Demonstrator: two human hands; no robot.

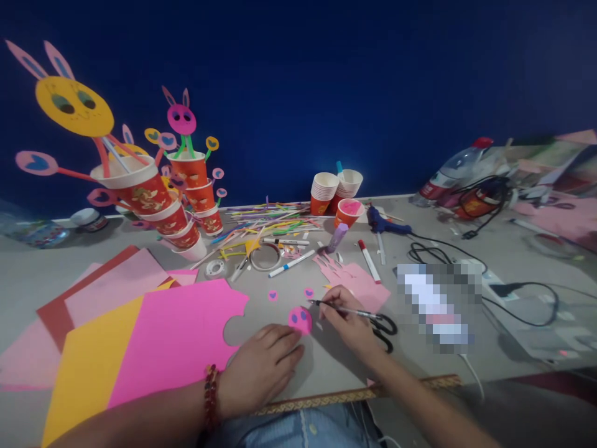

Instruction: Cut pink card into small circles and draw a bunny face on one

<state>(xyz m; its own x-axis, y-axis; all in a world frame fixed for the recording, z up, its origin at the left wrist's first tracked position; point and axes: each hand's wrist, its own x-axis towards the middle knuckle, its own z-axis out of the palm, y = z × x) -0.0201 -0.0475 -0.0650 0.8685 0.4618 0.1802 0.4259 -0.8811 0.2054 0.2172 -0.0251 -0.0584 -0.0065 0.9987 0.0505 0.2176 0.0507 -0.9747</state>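
Observation:
My left hand (268,361) lies flat on the table, its fingers stretched out to the edge of a small magenta paper circle (300,319) with two blue ovals on it. A pen (342,309) is pinched between the thumb and fingers of my right hand (347,320); its tip hangs just above and to the right of the circle. Black-handled scissors (386,325) lie beyond my right wrist, partly hidden by it. Just past the circle lie two little pink discs with blue hearts, one on the left (273,295) and one on the right (308,292).
Magenta paper (181,326) and yellow paper (97,348) spread at left, below stacked rabbit-head cups (144,193). Farther back are coloured sticks (261,218), a tape roll (265,256), markers, paper cups (324,190) and a blue glue gun (387,223). Cables and a bottle (450,174) stand right.

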